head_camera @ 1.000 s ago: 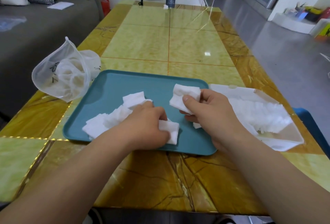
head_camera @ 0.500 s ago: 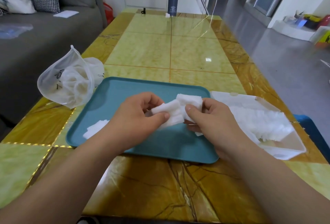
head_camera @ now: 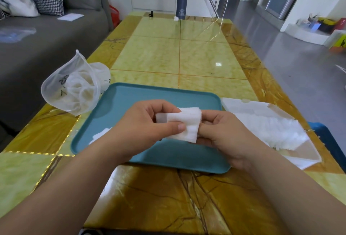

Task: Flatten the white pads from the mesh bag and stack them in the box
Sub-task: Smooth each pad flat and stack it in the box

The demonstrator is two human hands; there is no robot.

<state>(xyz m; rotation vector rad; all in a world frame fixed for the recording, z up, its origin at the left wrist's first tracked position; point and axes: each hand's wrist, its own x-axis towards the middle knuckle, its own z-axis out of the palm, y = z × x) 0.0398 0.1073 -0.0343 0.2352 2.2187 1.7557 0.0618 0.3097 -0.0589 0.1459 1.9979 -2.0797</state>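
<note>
A white pad (head_camera: pixel 185 125) is held up, nearly flat. The mesh bag (head_camera: pixel 74 88) slumps left; the box (head_camera: pixel 304 152) at right holds pads (head_camera: pixel 271 128).

Dark flask (head_camera: pixel 183 0), far end of desk (head_camera: pixel 187 57): pale emblem with a short line of letters beneath, too small to read. Mesh bag (head_camera: pixel 74 87), left: black handwritten marks (characters, perhaps), illegible. No text legible.

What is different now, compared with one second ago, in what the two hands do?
The left hand let go of the loose pads on the tray, rose and moved right to meet the right hand. Both hands now pinch one white pad above the tray, spread flatter than before. The mesh bag, the box and the loose pads stayed in place.
</note>
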